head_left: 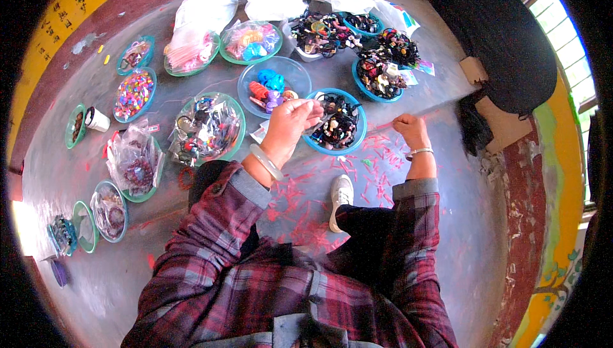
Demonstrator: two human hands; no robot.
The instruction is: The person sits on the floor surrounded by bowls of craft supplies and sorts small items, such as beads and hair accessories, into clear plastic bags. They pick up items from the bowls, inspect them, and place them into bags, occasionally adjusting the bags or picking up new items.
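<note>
Centre frame, over blue bowl: left hand pinching small dark trinket, right hand pinching thin red strip. Probably light, flimsy, slippery; best gripped at ends.

A grey concrete floor lay underfoot, edged by a worn red-brown border. A yellow painted wall curved along the left, and daylight came through a window at the right.
</note>
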